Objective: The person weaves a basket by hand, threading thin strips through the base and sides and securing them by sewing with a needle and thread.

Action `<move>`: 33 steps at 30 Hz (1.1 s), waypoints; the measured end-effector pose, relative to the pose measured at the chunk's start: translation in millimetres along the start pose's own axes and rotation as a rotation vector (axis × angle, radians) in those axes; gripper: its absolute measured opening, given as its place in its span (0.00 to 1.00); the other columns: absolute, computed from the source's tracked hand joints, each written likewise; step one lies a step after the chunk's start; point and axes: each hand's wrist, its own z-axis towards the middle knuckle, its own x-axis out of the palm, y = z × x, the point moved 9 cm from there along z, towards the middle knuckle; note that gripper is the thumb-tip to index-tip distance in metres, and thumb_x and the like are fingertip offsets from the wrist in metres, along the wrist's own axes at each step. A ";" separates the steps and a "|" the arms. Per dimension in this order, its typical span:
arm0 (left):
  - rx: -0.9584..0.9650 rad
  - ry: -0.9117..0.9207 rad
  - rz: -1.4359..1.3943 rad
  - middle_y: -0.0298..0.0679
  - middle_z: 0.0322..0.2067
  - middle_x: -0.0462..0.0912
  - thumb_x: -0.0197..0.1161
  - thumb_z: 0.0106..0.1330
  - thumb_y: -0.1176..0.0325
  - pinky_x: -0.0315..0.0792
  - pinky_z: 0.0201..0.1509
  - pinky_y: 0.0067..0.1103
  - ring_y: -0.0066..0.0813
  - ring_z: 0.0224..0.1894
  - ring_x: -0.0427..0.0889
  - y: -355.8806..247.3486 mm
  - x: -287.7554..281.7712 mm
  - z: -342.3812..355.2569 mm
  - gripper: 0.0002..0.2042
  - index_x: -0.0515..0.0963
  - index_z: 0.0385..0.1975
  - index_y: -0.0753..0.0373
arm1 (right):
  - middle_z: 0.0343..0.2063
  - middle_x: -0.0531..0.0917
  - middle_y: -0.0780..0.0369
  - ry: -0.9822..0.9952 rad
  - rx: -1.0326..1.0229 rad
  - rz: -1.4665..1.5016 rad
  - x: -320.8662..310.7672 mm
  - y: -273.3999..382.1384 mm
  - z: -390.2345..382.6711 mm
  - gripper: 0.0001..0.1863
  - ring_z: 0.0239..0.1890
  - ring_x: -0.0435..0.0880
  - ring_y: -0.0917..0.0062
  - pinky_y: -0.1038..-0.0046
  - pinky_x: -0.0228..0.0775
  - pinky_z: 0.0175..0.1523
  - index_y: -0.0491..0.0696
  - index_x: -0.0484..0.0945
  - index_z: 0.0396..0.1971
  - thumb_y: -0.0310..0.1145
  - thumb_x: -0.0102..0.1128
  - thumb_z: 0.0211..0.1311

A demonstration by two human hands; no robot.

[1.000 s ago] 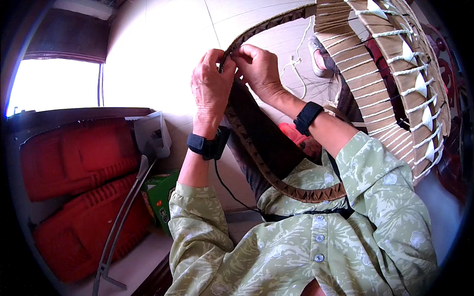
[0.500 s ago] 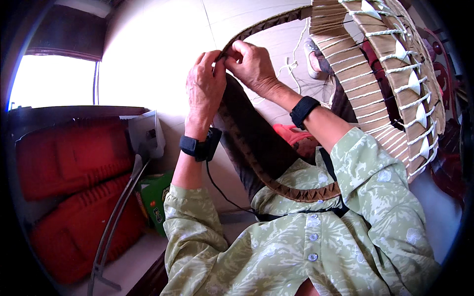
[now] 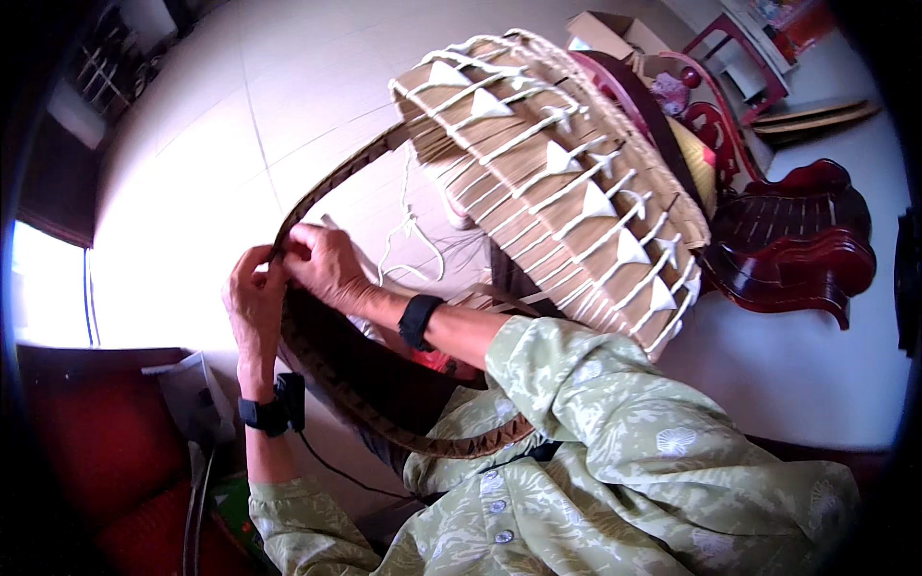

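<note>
A long brown woven rim band [image 3: 384, 408] curves from the person's lap at 6 o'clock up through both hands and on to a large tan conical woven frame laced with white cord [image 3: 567, 182] at 1 o'clock. The band's upper edge runs just past the fingertips and meets the frame's left edge near 12 o'clock. Pale tiled floor [image 3: 192, 144] lies open from 9 to 12 o'clock, well apart from the hands. A dark red carved wooden chair [image 3: 807, 250] stands close behind the frame at 3 o'clock, and red cushioned seating [image 3: 106, 442] fills 8 o'clock, just beside the left forearm.

The left hand [image 3: 252, 302] sits left of centre, its fingers curled nearly closed and pinching the band's edge from the left. The right hand [image 3: 322, 264] meets it from the right, fingers bent tight onto the same stretch of band, the two hands touching. Each wrist wears a black wristband [image 3: 420, 322]. A loose white cord [image 3: 408, 240] dangles just right of the right hand.
</note>
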 end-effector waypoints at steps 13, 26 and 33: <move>0.068 -0.035 -0.010 0.43 0.24 0.83 0.62 0.68 0.67 0.73 0.33 0.24 0.26 0.26 0.79 -5.1 -16.0 -16.5 0.09 0.82 0.37 0.68 | 0.29 0.83 0.50 -0.007 -0.118 0.016 9.4 10.9 -25.7 0.05 0.33 0.83 0.53 0.60 0.75 0.37 0.41 0.76 0.32 0.26 0.62 0.58; -0.022 -0.101 0.263 0.52 0.26 0.83 0.64 0.65 0.67 0.74 0.36 0.36 0.51 0.30 0.83 -17.5 -10.2 -12.4 0.08 0.80 0.32 0.66 | 0.31 0.76 0.51 0.042 -0.294 -0.098 19.4 34.1 -62.8 0.09 0.39 0.75 0.51 0.54 0.71 0.42 0.41 0.72 0.38 0.26 0.54 0.58; 0.093 -0.081 0.317 0.53 0.33 0.83 0.60 0.66 0.69 0.75 0.39 0.41 0.56 0.36 0.82 -19.0 -8.1 -18.0 0.06 0.78 0.38 0.64 | 0.28 0.86 0.63 0.183 0.447 0.321 35.2 -64.2 -29.6 0.12 0.26 0.83 0.81 0.76 0.74 0.27 0.47 0.83 0.32 0.38 0.56 0.66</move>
